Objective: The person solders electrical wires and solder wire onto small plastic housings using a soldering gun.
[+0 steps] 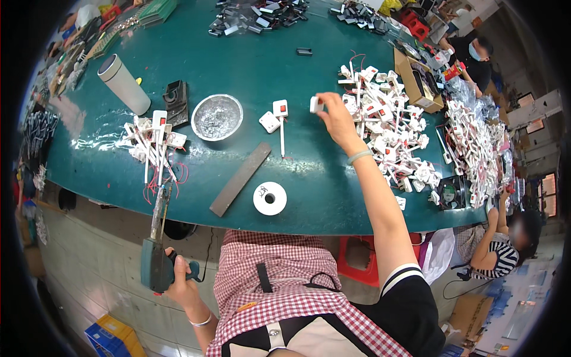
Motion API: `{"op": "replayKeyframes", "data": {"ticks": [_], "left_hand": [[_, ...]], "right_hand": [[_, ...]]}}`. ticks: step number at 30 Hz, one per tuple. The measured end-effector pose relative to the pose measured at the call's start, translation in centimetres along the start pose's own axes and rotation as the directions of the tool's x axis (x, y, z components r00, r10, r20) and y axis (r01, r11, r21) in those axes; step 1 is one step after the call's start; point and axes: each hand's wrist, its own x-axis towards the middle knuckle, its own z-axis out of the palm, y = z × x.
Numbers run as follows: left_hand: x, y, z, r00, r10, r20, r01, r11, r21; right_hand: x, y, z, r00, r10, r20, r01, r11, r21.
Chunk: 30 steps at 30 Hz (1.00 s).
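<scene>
The left grip (183,285) clasps a soldering gun (153,266) at the surface's (339,205) near edge, while the right grip (338,118) pinches a white plastic housing (314,105).

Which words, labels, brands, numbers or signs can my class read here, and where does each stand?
No text reads clearly.
White roll: dark handwritten mark, too small.
Open cardboard box: print too small.
Red bottle: label, blurred.
Apron: orange patch, any lettering too small.
Green tool in left hand: no lettering discernible.

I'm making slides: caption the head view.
Left hand holds a pistol-grip tool; right hand pinches a white part.
</scene>
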Motion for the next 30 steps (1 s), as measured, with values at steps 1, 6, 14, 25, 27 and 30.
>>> {"op": "replayKeyframes", "data": {"ticks": [1,6,14,25,27,30], "left_hand": [[-0.1,0.0,0.2,1.0,-0.004,0.01,0.004,1.0,0.005],[-0.3,0.0,0.4,1.0,-0.001,0.026,0.0,1.0,0.019],[-0.7,0.6,1.6,0.995,0.017,0.097,-0.017,1.0,0.002],[-1.8,2.5,4.7,0.987,-0.038,0.159,0.034,0.999,0.032],[-2.0,3.0,5.6,0.979,-0.054,0.195,0.045,0.998,0.051],[-1.8,2.9,8.3,0.936,-0.119,0.331,0.15,0.986,-0.07]], "right_hand": [[0.3,-0.3,-0.3,0.985,-0.009,-0.174,0.04,0.983,0.18],[0.7,-7.0,-4.8,0.948,0.317,-0.039,-0.087,0.375,0.923],[-3.5,-8.3,-5.4,0.942,0.106,0.319,-0.251,-0.409,0.877],[-7.9,-11.1,-5.1,0.705,0.431,0.563,-0.47,-0.31,0.826],[-8.6,-12.4,-5.3,0.725,0.407,0.556,-0.57,-0.099,0.816],[-9.0,-15.3,-5.6,0.72,0.424,0.55,-0.599,-0.021,0.801]]}}
